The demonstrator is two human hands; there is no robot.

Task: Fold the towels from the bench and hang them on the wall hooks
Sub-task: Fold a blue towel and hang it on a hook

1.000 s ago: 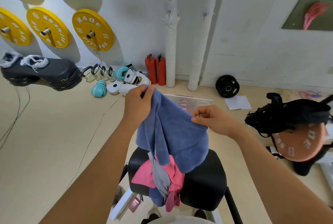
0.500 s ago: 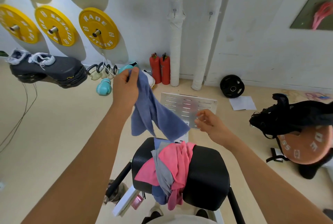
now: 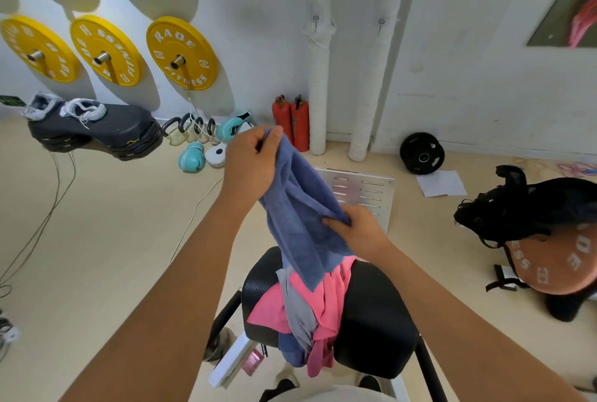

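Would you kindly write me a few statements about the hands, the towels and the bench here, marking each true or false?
1. Both hands grip the blue towel. True: left hand at its top, right hand lower down.
2. The bench holds no cloth. False: a pink towel and a grey towel lie on it.
3. A towel hangs on a wall hook. False: both visible hooks are bare.
4. Two red fire extinguishers stand by the wall. True.
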